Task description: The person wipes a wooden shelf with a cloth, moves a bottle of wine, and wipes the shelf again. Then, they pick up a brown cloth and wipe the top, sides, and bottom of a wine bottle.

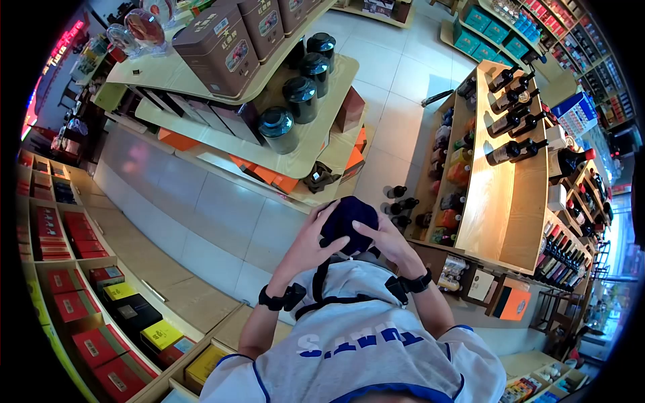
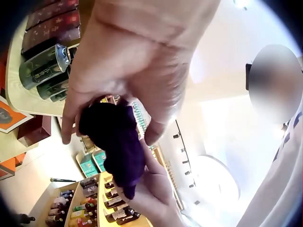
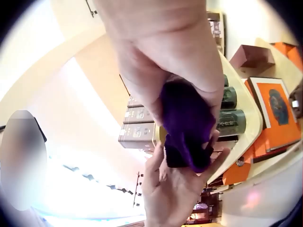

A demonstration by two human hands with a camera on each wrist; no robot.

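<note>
A dark purple cloth (image 1: 351,218) is bunched between both hands in front of the chest. My left hand (image 1: 310,240) grips it from the left side, thumb across its near face. From the other side my right hand (image 1: 392,240) holds it, its thumb also on the near face. In the left wrist view the cloth (image 2: 120,142) hangs in folds between the left hand (image 2: 132,61) above and the right hand (image 2: 154,194) below. The right wrist view shows the cloth (image 3: 187,118) under the right hand (image 3: 165,52), with the left hand (image 3: 173,189) at its lower end.
Ahead stands a display table (image 1: 322,144) with dark jars (image 1: 279,129) and brown boxes (image 1: 218,50). A wooden rack (image 1: 517,208) with wine bottles (image 1: 502,153) is at the right, several bottles (image 1: 402,205) on the floor beside it. Shelves with red boxes (image 1: 101,346) line the left.
</note>
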